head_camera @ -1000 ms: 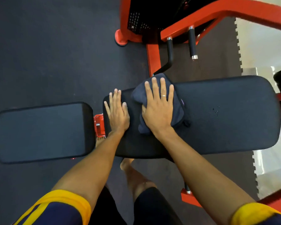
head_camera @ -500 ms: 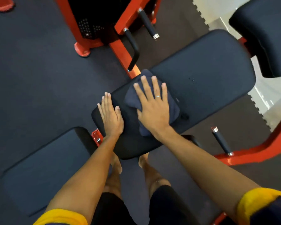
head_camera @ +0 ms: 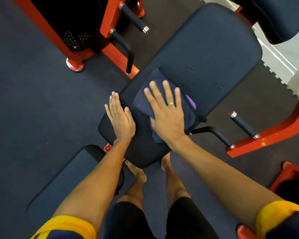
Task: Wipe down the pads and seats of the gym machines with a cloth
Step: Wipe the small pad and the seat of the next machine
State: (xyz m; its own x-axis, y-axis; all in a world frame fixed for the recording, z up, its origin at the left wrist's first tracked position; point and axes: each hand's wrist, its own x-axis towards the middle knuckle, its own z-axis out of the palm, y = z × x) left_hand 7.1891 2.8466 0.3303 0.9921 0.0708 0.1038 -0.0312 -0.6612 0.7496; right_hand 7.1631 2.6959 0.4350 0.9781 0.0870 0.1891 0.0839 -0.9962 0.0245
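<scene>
Navy, soft and crumpled, the dark cloth with a purple patch (head_camera: 141,104) lies on the near half of the long black rounded vinyl pad (head_camera: 205,54). Your right hand (head_camera: 166,114) presses it flat, fingers straight and spread, a thin silver ring (head_camera: 170,103) on one. Your left hand (head_camera: 121,119) rests just beside it on bare vinyl, fingers straight and released. Small droplets (head_camera: 190,68) bead further up the pad. A glossy red steel frame (head_camera: 269,135) carries black foam-grip handles (head_camera: 242,125); a shorter matte black seat pad (head_camera: 72,178) lies lower left.
</scene>
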